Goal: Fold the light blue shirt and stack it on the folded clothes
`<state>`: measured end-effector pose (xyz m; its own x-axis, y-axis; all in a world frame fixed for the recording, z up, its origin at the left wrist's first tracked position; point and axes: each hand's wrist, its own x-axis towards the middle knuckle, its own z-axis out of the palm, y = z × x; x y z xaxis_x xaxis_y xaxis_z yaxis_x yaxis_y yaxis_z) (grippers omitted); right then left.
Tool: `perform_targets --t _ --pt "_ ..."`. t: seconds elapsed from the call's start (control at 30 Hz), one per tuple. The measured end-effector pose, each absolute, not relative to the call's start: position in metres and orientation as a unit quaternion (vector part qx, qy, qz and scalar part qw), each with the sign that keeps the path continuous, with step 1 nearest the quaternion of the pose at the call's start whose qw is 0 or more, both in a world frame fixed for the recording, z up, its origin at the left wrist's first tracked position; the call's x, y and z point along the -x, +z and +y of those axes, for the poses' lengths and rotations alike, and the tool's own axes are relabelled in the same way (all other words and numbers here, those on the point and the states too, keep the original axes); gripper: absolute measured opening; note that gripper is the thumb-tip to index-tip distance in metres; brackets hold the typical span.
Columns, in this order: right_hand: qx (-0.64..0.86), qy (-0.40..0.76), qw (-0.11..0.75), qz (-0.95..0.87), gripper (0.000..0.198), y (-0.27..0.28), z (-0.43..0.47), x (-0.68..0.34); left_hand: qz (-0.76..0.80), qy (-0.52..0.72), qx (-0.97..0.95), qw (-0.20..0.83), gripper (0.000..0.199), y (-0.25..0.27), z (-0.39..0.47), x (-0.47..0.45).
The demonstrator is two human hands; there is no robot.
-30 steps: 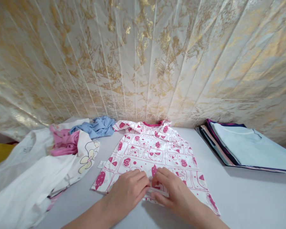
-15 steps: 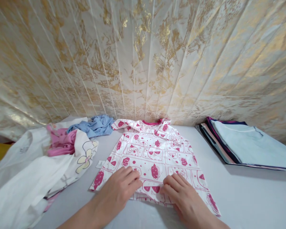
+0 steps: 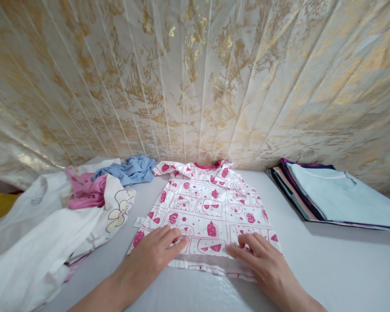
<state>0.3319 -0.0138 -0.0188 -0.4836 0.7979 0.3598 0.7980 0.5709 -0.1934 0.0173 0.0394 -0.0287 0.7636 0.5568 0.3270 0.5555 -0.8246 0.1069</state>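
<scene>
A white T-shirt (image 3: 201,208) with a dark pink cartoon print and a pink neckline lies spread out, its hem toward me. My left hand (image 3: 156,249) rests on the lower left of the shirt, thumb and fingers apart. On the lower right is my right hand (image 3: 263,258), its fingers bent and its thumb held away from them. Between the hands the front layer's edge sits back from the hem beneath, baring a greyish strip. Both sleeves are turned inward near the top. A small white label sticks out at the left side seam.
To the left lies a loose heap of white clothes (image 3: 52,234) with a pink garment (image 3: 87,190) and a blue one (image 3: 130,169). A stack of folded shirts (image 3: 341,190) is at the right. A gold-patterned curtain (image 3: 201,86) hangs behind the white table (image 3: 331,268).
My hands have moved apart, the left one to the left and the right one to the right. Their fingers have loosened, and more of the lower hem layer shows between them.
</scene>
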Motion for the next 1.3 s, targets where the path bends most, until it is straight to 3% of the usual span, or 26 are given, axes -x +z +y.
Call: perform_targets --t 0.2,0.43,0.6,0.77,0.97,1.13,1.3 --pt "0.445 0.025 0.124 -0.887 0.025 -0.014 -0.015 -0.332 0.282 0.135 -0.949 -0.034 0.035 -0.031 0.036 -0.015" --pt "0.435 0.087 0.121 -0.888 0.046 -0.008 -0.021 -0.335 0.286 0.129 -0.948 -0.052 0.053 -0.038 0.023 -0.011" --pt "0.446 0.152 0.114 -0.875 0.039 0.007 -0.024 -0.337 0.304 0.156 -0.94 -0.03 0.069 -0.034 0.011 0.004" --pt "0.458 0.141 0.141 -0.866 0.02 0.004 -0.022 -0.337 0.385 0.212 -0.896 0.063 0.043 -0.021 0.014 0.022" --pt "0.445 0.127 0.241 -0.853 0.028 -0.009 -0.019 -0.297 0.421 0.22 -0.874 0.1 0.034 -0.017 0.012 0.025" --pt "0.426 0.153 0.225 -0.863 0.012 -0.012 -0.006 -0.228 0.432 0.199 -0.874 0.101 0.026 -0.02 0.01 0.024" --pt "0.44 0.122 0.202 -0.866 0.011 -0.02 0.009 -0.189 0.438 0.194 -0.873 0.091 0.024 -0.017 0.015 0.033"
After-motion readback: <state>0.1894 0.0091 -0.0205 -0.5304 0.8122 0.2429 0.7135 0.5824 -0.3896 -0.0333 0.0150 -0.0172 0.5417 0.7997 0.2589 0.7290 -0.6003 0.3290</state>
